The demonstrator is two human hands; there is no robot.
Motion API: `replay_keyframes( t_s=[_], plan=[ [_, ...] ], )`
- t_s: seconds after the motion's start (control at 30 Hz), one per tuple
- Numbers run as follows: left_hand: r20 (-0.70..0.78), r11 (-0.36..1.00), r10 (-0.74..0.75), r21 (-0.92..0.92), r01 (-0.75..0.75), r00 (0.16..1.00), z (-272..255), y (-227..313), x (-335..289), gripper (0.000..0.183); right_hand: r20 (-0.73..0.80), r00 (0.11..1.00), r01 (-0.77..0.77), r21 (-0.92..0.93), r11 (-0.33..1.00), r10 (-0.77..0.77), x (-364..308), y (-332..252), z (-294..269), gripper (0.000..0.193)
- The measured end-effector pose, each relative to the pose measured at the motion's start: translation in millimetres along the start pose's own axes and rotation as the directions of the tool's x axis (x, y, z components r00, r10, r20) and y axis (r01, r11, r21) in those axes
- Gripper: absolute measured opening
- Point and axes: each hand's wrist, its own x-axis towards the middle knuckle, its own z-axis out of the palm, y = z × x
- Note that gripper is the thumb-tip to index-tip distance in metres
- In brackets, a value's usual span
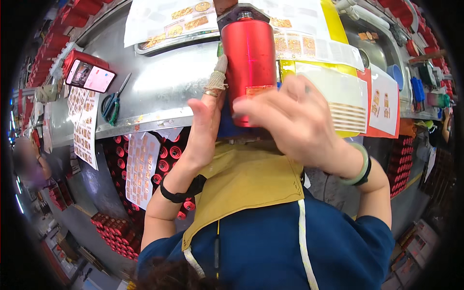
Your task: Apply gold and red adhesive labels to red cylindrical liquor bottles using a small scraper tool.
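A shiny red metal bottle (249,53) lies in front of me, its bare metal neck pointing away. My left hand (209,108) is open along the bottle's left side, with its fingers stretched out and the thumb apart. Pale cloth covers a fingertip of that hand, and a ring sits below it. Over the bottle's lower right part is my right hand (299,116), smeared by motion with its fingers bent. Whether it holds anything cannot be made out. A small orange-gold label (259,90) shows on the bottle near the right fingers.
Sticker sheets (169,21) lie on the metal table (159,72), with a striped sheet (345,99) to the right. Scissors (116,100) and a lit phone (90,76) are at the left. Red bottles (116,237) stand below. A blue cup (395,75) is far right.
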Motion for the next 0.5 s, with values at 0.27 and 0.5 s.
replay_keyframes(
  t_s=[0.27,0.5],
  plan=[
    [0.072,0.401,0.364,0.888,-0.225,0.929,11.2,5.4,-9.6,0.114,-0.265,0.956,0.069,-0.22,0.973,-0.128,-1.2,50.9,20.5,0.019],
    [-0.02,0.54,0.275,0.83,-0.138,0.961,-1.0,-6.5,-15.8,0.099,-0.236,0.969,-0.061,0.08,0.995,0.079,4.5,47.1,21.5,0.023]
  ],
)
